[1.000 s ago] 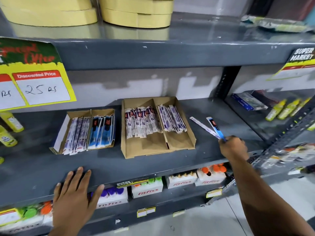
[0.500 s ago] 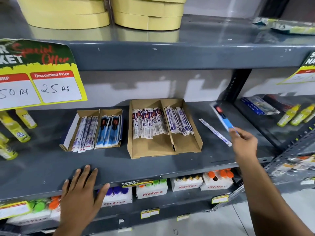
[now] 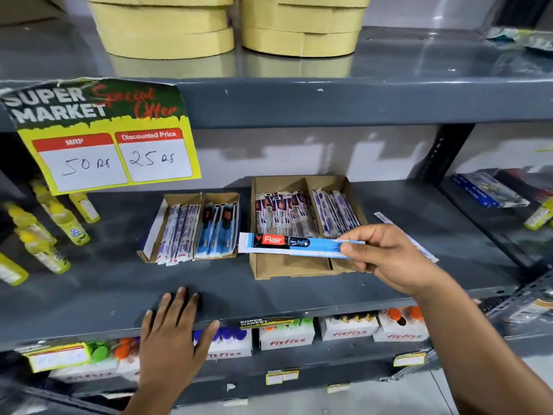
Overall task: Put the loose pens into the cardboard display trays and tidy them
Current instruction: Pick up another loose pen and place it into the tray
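Observation:
Two cardboard display trays stand on the grey middle shelf [image 3: 299,289]. The small left tray [image 3: 151,238] holds white packets and blue packets in two compartments. The larger right tray [image 3: 287,269] holds purple-and-white pen packets in both compartments. My right hand [image 3: 386,259] is shut on a blue Flair pen refill packet [image 3: 287,244], held level in front of the right tray, its free end pointing at the left tray. A loose white pen packet [image 3: 384,218] lies on the shelf right of the big tray, partly hidden by my hand. My left hand [image 3: 173,333] rests flat on the shelf's front edge.
Yellow bottles [image 3: 64,223] lie at the shelf's left. A price sign [image 3: 110,145] hangs from the upper shelf, which carries stacked yellow boxes [image 3: 302,25]. Fitfizz boxes [image 3: 285,336] line the shelf below. A neighbouring rack at the right holds blue packs [image 3: 487,193].
My right hand lifted the blue packet from the shelf at the right and carried it left, turning it level in front of the big tray. The white packet stayed on the shelf.

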{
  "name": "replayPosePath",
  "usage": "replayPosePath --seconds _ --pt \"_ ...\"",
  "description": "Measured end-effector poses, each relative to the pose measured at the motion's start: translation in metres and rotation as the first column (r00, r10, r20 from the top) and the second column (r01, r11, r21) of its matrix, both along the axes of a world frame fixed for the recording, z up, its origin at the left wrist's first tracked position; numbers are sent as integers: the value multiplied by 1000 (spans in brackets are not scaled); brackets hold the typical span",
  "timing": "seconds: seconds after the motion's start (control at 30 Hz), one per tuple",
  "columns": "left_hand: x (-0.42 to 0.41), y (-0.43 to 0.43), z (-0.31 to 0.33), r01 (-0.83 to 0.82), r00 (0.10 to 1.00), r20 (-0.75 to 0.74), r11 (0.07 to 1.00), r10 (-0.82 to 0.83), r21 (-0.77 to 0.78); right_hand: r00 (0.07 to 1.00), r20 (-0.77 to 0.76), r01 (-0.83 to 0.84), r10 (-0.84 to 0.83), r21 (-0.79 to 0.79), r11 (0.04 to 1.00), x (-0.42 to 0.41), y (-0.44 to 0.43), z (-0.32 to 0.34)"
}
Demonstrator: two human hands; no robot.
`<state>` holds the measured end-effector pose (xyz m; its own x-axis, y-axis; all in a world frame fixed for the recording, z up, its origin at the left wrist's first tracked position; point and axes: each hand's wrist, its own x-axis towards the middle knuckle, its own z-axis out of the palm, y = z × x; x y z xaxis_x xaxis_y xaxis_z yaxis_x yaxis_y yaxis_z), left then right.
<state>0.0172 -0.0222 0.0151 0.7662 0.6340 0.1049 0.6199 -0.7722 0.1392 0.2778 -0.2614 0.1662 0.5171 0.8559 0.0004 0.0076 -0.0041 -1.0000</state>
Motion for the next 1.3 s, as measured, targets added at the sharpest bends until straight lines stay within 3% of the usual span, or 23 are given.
replayPosePath --seconds 0.33,0.5,0.63,0.87,1.0,1.13,1.23,1.3 --pt "-3 2 -1 22 999 29 999 -21 -37 997 46 -53 55 -44 998 -9 33 2" --pt "-9 10 -1 63 998 19 997 -62 -49 991 66 120 -120 -1 993 -35 97 -9" --pt "-24 29 0 170 985 26 985 -169 -24 961 67 272 -267 -67 960 -55 157 -26" --pt "-30 34 -12 214 977 0 977 -214 10 885 275 438 -375 -225 870 -64 196 -53" --pt "-32 37 -14 237 971 17 971 -238 10 875 384 427 -295 -322 845 -69 204 -54" --pt "-32 38 -18 244 969 31 970 -243 -3 842 529 363 -111 -400 842 -75 215 -53" --pt "-32 40 -18 250 968 31 968 -250 5 740 671 386 41 -473 792 -76 220 -53" --pt "-32 40 -19 255 967 24 967 -255 12 622 765 445 166 -520 729 -78 221 -53"
